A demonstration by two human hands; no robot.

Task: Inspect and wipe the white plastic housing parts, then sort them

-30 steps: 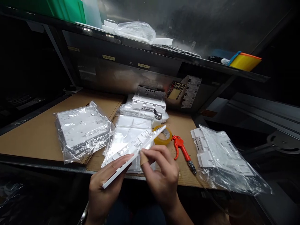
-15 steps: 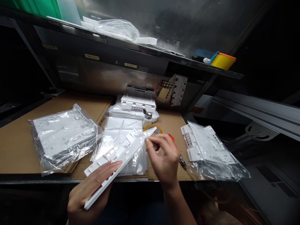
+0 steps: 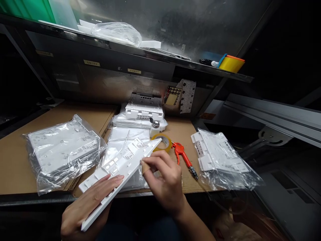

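Observation:
My left hand [image 3: 92, 204] is closed around the lower end of a long white plastic housing panel [image 3: 126, 165], held at a slant above the table's front edge. Slots, clips and small rectangular openings line the panel's face. My right hand [image 3: 164, 179] is closed in a pinch against the panel's right edge, near its middle. The thumb tip looks tan, as if wrapped. Whatever sits between those fingertips is hidden or too small to name. Beneath the panel lie clear plastic bags [image 3: 116, 134] in a flat stack.
Bagged white panels lie at left [image 3: 62, 144] and right [image 3: 222, 154]. A roll of tape [image 3: 169, 144] and a red air blow gun [image 3: 182, 154] are right of the bags. Behind stand a white housing [image 3: 144, 108] and a lidded bottle [image 3: 154, 127]. A metal shelf [image 3: 160, 60] crosses above.
My right hand has slid along the panel's edge from near its far end down toward the middle. The tape roll and blow gun are now more exposed. My left hand keeps its hold.

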